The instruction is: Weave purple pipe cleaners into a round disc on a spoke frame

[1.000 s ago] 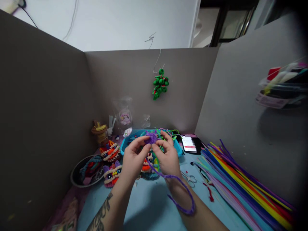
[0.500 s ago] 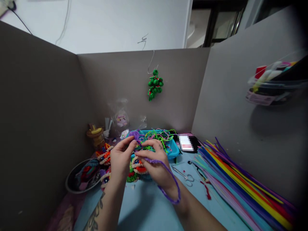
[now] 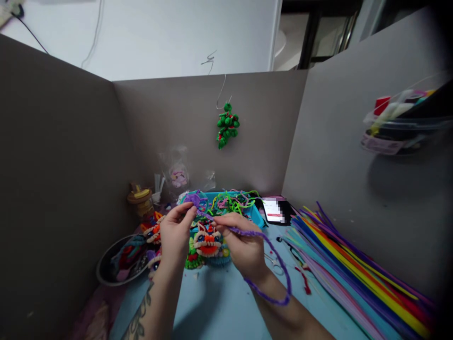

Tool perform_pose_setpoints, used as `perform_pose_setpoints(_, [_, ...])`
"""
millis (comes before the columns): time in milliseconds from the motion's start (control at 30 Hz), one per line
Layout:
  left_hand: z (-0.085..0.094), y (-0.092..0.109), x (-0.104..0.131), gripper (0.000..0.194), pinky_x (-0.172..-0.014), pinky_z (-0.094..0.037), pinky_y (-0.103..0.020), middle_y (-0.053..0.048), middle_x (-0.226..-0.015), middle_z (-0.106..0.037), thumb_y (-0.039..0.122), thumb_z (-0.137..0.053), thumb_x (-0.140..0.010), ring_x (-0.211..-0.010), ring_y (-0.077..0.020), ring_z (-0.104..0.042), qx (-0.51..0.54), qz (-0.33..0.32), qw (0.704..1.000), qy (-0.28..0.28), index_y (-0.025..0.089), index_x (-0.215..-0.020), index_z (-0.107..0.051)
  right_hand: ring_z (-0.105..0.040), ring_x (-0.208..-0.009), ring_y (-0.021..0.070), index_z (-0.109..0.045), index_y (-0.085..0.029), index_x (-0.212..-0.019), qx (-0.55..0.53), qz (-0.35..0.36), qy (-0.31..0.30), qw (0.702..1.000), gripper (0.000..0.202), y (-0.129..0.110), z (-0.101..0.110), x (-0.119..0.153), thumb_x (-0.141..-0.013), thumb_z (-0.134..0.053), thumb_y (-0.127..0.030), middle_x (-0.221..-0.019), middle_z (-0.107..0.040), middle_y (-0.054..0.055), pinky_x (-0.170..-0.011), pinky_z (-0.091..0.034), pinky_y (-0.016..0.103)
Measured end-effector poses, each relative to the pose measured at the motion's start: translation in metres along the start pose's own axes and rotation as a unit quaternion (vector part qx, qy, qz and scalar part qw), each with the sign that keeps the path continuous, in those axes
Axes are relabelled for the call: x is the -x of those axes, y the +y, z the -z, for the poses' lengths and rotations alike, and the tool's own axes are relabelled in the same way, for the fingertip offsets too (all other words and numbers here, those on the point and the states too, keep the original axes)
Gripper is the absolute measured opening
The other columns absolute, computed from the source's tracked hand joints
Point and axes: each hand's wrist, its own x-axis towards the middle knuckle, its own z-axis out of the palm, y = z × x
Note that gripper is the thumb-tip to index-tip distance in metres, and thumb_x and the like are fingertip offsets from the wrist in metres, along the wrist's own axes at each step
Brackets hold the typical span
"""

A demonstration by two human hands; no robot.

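Observation:
A purple pipe cleaner runs from between my hands and loops out past my right wrist. My left hand pinches a small purple coiled piece that the pipe cleaner joins. My right hand is closed on the pipe cleaner a little to the right, with a short stretch between the two hands. Just below and behind my hands sits an orange, cream and blue pipe-cleaner figure with a face. A similar orange figure is partly hidden at my left wrist.
Behind my hands, a blue tray holds tangled pipe-cleaner scraps. Scissors and a phone lie to the right, beside a bundle of coloured pipe cleaners. A metal bowl stands left. A green ornament hangs on the back panel.
My right hand has moved right, away from my left, drawing the purple pipe cleaner out between them. Its loop has swung right, and the orange figure is more exposed.

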Motion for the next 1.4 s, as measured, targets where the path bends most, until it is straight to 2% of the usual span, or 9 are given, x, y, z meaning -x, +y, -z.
perform_pose_setpoints(233, [0.003, 0.008, 0.001, 0.033, -0.071, -0.050, -0.026, -0.004, -0.080, -0.070, 0.032, -0.079, -0.060, -0.072, -0.0134, -0.063, 0.040, -0.012, 0.999, 0.018, 0.014, -0.087, -0.071, -0.065, -0.075, 0.0163, -0.069, -0.028, -0.093, -0.005, 0.075, -0.055, 0.996, 0.023, -0.008, 0.005, 0.003, -0.080, -0.061, -0.010, -0.079, -0.070, 0.000, -0.071, -0.053, 0.034])
perform_pose_setpoints(400, [0.000, 0.011, 0.008, 0.031, -0.072, -0.050, -0.023, -0.004, -0.084, -0.071, 0.030, -0.076, -0.065, -0.074, -0.0119, -0.063, 0.091, 0.010, 0.996, -0.012, 0.016, -0.092, -0.071, -0.059, -0.091, 0.0193, -0.061, -0.027, -0.108, 0.116, 0.077, -0.064, 0.988, 0.036, -0.005, 0.003, 0.001, -0.075, -0.066, -0.014, -0.096, -0.062, 0.003, -0.082, -0.049, 0.036])
perform_pose_setpoints(567, [-0.010, 0.007, 0.019, 0.032, -0.074, -0.050, -0.025, -0.004, -0.088, -0.072, 0.028, -0.076, -0.066, -0.077, -0.0128, -0.064, 0.105, 0.016, 0.993, -0.043, 0.018, -0.096, -0.071, -0.054, -0.095, 0.0212, -0.061, -0.024, -0.102, 0.208, 0.035, -0.038, 0.977, 0.025, 0.010, -0.004, 0.000, -0.077, -0.064, -0.021, -0.096, -0.055, 0.005, -0.086, -0.046, 0.038])
perform_pose_setpoints(833, [-0.021, 0.004, 0.029, 0.026, -0.075, -0.051, -0.026, -0.004, -0.083, -0.073, 0.027, -0.076, -0.065, -0.078, -0.0147, -0.066, 0.069, 0.031, 0.994, -0.079, 0.017, -0.089, -0.072, -0.053, -0.092, 0.0205, -0.062, -0.022, -0.087, 0.197, -0.015, 0.023, 0.980, 0.009, 0.022, -0.005, -0.001, -0.078, -0.063, -0.023, -0.092, -0.052, 0.004, -0.085, -0.044, 0.036])
perform_pose_setpoints(967, [-0.020, 0.006, 0.031, 0.022, -0.075, -0.052, -0.028, -0.004, -0.083, -0.073, 0.028, -0.074, -0.068, -0.079, -0.0166, -0.066, 0.015, -0.006, 0.996, -0.088, 0.017, -0.086, -0.073, -0.053, -0.087, 0.0187, -0.064, -0.021, -0.074, 0.153, -0.064, 0.036, 0.986, 0.001, 0.023, -0.002, -0.006, -0.075, -0.064, -0.022, -0.087, -0.052, 0.002, -0.084, -0.044, 0.034])
perform_pose_setpoints(1067, [-0.018, 0.007, 0.031, 0.018, -0.071, -0.051, -0.026, -0.004, -0.081, -0.072, 0.027, -0.071, -0.071, -0.074, -0.0164, -0.065, -0.040, -0.043, 0.993, -0.105, 0.018, -0.086, -0.073, -0.053, -0.086, 0.0178, -0.060, -0.019, -0.062, 0.100, -0.124, 0.045, 0.986, 0.013, 0.027, 0.001, -0.010, -0.070, -0.068, -0.026, -0.086, -0.051, 0.002, -0.079, -0.046, 0.030])
perform_pose_setpoints(1200, [-0.015, 0.007, 0.030, 0.014, -0.065, -0.050, -0.024, -0.003, -0.079, -0.072, 0.024, -0.069, -0.073, -0.069, -0.0156, -0.064, -0.096, -0.100, 0.983, -0.123, 0.020, -0.086, -0.073, -0.055, -0.090, 0.0197, -0.059, -0.018, -0.059, 0.004, -0.213, 0.045, 0.976, 0.024, 0.033, 0.002, -0.012, -0.065, -0.072, -0.037, -0.097, -0.053, 0.006, -0.074, -0.047, 0.030])
perform_pose_setpoints(1267, [-0.013, 0.008, 0.030, 0.013, -0.068, -0.050, -0.025, -0.003, -0.080, -0.072, 0.023, -0.067, -0.075, -0.072, -0.0163, -0.065, -0.113, -0.126, 0.977, -0.131, 0.021, -0.086, -0.073, -0.055, -0.094, 0.0208, -0.058, -0.018, -0.058, -0.016, -0.231, 0.044, 0.972, 0.027, 0.034, 0.002, -0.012, -0.065, -0.072, -0.039, -0.101, -0.053, 0.006, -0.079, -0.047, 0.032])
perform_pose_setpoints(1400, [-0.012, 0.010, 0.030, 0.012, -0.071, -0.050, -0.027, -0.004, -0.082, -0.073, 0.024, -0.065, -0.077, -0.075, -0.0176, -0.066, -0.136, -0.147, 0.968, -0.150, 0.021, -0.085, -0.073, -0.051, -0.104, 0.0223, -0.060, -0.018, -0.061, 0.027, -0.221, 0.028, 0.974, 0.020, 0.032, 0.003, -0.011, -0.067, -0.071, -0.034, -0.105, -0.050, 0.006, -0.096, -0.039, 0.037])
